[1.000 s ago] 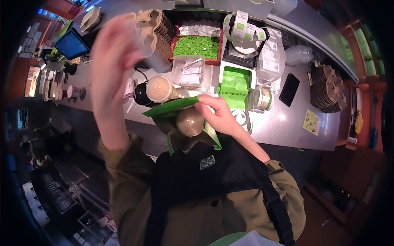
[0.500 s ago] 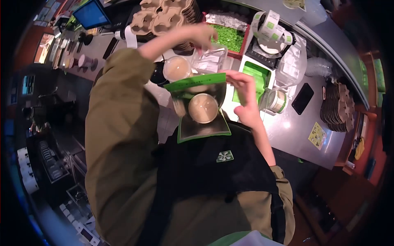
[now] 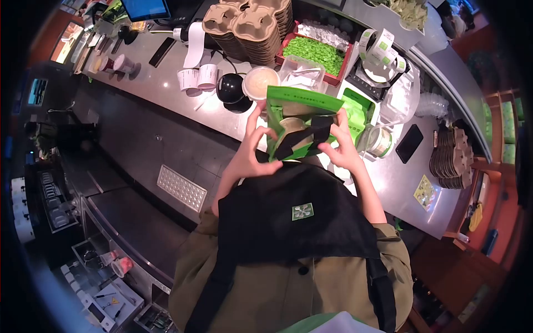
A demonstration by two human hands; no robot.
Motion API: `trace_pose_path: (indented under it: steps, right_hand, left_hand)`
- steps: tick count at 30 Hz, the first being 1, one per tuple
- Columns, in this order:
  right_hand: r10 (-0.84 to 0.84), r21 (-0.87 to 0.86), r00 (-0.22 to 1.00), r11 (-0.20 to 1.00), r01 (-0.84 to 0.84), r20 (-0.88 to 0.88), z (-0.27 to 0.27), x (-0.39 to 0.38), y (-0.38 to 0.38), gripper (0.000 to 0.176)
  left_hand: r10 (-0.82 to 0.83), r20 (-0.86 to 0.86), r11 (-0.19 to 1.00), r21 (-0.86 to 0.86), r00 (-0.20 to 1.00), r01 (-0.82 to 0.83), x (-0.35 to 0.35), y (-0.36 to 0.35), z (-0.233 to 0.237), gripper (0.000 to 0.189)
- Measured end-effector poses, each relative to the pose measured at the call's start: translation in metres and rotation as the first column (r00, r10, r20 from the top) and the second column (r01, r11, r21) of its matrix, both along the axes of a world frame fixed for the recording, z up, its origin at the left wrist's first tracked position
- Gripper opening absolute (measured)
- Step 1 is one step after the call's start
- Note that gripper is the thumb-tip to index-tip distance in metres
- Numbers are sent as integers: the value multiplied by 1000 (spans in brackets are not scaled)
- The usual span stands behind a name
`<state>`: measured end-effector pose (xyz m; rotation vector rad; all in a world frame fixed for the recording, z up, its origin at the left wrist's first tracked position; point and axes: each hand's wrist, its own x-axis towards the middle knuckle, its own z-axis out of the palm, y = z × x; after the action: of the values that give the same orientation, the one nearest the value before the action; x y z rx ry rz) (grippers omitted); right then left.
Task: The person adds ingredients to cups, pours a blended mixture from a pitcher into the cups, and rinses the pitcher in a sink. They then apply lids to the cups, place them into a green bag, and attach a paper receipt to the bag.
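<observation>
Centre frame, the left hand and right hand hold one green paper bag with black handles, fingers closed on its two side edges. One lidded cup sits inside. Two small white cups stand upper left on the steel surface.

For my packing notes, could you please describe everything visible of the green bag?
The green bag, thin and glossy, has black strap handles crossing its open mouth; a pale cup sits inside. It is held at the counter edge, the left hand and right hand each with a grip on one side.
</observation>
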<state>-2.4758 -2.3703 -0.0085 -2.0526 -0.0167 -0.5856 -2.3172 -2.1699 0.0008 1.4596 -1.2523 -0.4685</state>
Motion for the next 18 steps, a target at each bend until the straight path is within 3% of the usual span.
trace_pose_path:
  steps: [3, 6, 8, 10, 11, 13, 17, 18]
  right_hand:
    - [-103, -19, 994, 994, 104, 48, -6, -2, 12, 31]
    - [-188, 100, 965, 980, 172, 183, -13, 1, 21, 26]
    - [-275, 167, 939, 955, 243, 207, -7, 8, 28, 23]
    - [-370, 223, 910, 918, 328, 186, -11, 9, 30, 19]
    - [-375, 243, 906, 914, 326, 195, -9, 12, 30, 18]
    - [-391, 280, 895, 903, 327, 215, 4, 16, 33, 17]
    - [-468, 392, 872, 836, 385, 141, 8, 14, 44, 14]
    - [-471, 403, 869, 832, 382, 149, 8, 14, 46, 13]
  left_hand:
    - [24, -77, 991, -128, 997, -34, 2, -7, -18, 35]
    - [178, 20, 965, -198, 984, -171, 0, -8, -31, 21]
    - [339, -136, 919, -161, 931, -359, -7, -15, -31, 16]
    - [471, 57, 866, -218, 880, -450, -10, -19, -20, 15]
    - [466, 164, 878, -210, 870, -431, -12, -16, -12, 15]
    - [318, 175, 930, -248, 932, -270, -4, -12, -11, 22]
    - [173, 135, 980, -128, 976, -156, -20, -1, 17, 52]
    - [191, 185, 979, -113, 964, -172, -19, 1, 15, 47]
